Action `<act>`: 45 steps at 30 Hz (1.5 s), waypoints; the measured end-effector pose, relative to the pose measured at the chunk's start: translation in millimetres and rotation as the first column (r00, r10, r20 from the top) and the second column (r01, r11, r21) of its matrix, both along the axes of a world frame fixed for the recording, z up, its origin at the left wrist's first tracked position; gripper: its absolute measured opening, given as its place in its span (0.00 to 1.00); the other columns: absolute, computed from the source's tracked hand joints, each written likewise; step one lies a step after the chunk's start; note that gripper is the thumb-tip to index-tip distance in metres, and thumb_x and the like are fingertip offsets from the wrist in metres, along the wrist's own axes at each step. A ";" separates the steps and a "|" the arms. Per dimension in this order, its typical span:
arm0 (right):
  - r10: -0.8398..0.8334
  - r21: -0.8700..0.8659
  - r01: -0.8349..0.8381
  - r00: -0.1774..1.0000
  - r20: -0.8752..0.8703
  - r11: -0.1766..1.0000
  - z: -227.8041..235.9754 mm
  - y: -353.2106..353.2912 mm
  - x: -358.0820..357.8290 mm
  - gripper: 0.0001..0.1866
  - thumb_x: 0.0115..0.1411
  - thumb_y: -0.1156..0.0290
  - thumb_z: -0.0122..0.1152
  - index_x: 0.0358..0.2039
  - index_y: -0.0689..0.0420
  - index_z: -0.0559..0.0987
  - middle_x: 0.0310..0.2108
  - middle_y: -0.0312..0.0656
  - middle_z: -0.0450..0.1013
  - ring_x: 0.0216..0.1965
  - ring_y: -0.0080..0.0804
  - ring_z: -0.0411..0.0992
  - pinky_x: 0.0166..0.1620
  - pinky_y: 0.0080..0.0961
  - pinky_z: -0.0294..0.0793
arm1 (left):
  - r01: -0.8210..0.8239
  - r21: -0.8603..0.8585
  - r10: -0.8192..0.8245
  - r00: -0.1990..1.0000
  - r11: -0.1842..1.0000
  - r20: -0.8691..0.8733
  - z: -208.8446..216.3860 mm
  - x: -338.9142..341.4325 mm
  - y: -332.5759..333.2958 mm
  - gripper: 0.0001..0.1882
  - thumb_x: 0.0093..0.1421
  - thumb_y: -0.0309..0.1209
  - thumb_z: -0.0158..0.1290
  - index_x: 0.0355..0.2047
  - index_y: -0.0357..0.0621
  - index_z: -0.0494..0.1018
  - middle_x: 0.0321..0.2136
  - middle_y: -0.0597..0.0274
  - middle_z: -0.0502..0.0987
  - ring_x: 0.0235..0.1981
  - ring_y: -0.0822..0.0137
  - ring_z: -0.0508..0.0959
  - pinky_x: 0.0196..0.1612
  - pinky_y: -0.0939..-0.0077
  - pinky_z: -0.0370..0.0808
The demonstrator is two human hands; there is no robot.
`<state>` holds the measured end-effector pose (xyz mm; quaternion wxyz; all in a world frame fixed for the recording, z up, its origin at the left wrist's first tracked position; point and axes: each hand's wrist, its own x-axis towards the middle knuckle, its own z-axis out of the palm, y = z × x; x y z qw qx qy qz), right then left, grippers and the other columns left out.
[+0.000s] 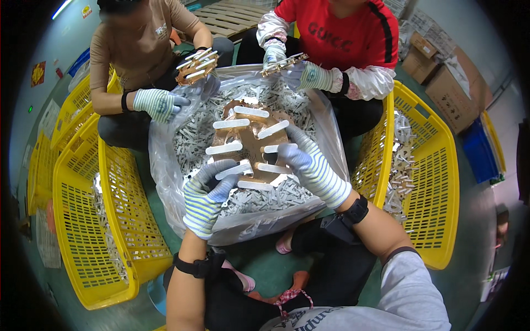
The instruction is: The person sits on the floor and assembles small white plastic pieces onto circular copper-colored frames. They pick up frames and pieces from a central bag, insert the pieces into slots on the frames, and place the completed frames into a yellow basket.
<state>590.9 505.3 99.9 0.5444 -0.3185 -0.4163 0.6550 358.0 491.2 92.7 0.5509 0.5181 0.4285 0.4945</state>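
Observation:
A copper-coloured rack with several flat whitish metal strips around its edges is held up over a heap of similar pieces. My left hand, in a striped knit glove, closes its thumb and fingers around one strip at the rack's lower left. My right hand, gloved the same way, grips the rack's right side, its thumb and fingers by a strip there. Whether that strip is loose from the rack, I cannot tell. Below lies a large bag lined in clear plastic, filled with loose strips.
Across the bag, a person in brown and a person in red hold similar racks. Yellow plastic baskets with metal pieces stand on the left, another yellow basket on the right. Cardboard boxes are at the back right.

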 end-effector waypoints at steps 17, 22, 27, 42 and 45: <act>-0.176 0.209 0.119 0.945 0.277 0.971 7.1 -2.4 11.6 0.29 0.59 0.70 0.66 0.59 0.61 0.69 0.47 0.39 0.73 0.45 0.21 0.72 0.51 0.20 0.71 | 0.154 -0.063 -0.152 0.988 0.986 0.027 -1.0 -1.2 -3.5 0.15 0.56 0.21 0.60 0.45 0.37 0.78 0.38 0.63 0.80 0.37 0.75 0.77 0.42 0.80 0.76; -0.171 0.179 0.136 0.965 0.198 0.975 5.0 -0.1 6.7 0.28 0.59 0.69 0.66 0.58 0.62 0.70 0.47 0.39 0.74 0.44 0.21 0.73 0.50 0.18 0.71 | 0.152 -0.078 -0.153 0.988 0.985 -0.008 0.8 -3.4 -1.8 0.14 0.56 0.23 0.61 0.44 0.39 0.79 0.37 0.65 0.80 0.35 0.78 0.76 0.39 0.82 0.75; -0.190 0.181 0.146 0.948 0.257 0.973 -2.3 2.0 9.5 0.29 0.59 0.67 0.67 0.59 0.63 0.70 0.46 0.40 0.74 0.44 0.20 0.72 0.50 0.17 0.71 | 0.148 -0.071 -0.150 0.988 0.986 -0.023 -2.1 -3.4 -1.1 0.14 0.56 0.23 0.60 0.44 0.39 0.78 0.36 0.66 0.80 0.34 0.79 0.76 0.37 0.84 0.74; -0.393 0.636 0.014 0.796 0.460 0.772 8.0 -0.9 4.5 0.12 0.54 0.75 0.69 0.39 0.58 0.80 0.60 0.47 0.61 0.61 0.39 0.63 0.59 0.30 0.66 | 0.047 -0.073 -0.042 0.997 0.996 0.065 5.0 -2.1 -2.2 0.14 0.56 0.23 0.60 0.44 0.37 0.78 0.35 0.63 0.80 0.35 0.76 0.77 0.40 0.82 0.75; -0.346 0.578 0.045 0.838 0.423 0.815 7.0 -1.9 2.8 0.14 0.54 0.71 0.70 0.40 0.58 0.80 0.60 0.48 0.61 0.61 0.40 0.62 0.60 0.31 0.65 | 0.052 -0.100 -0.053 0.999 0.994 0.002 7.5 -3.9 -3.4 0.14 0.56 0.23 0.60 0.43 0.37 0.78 0.35 0.63 0.80 0.34 0.76 0.77 0.40 0.82 0.75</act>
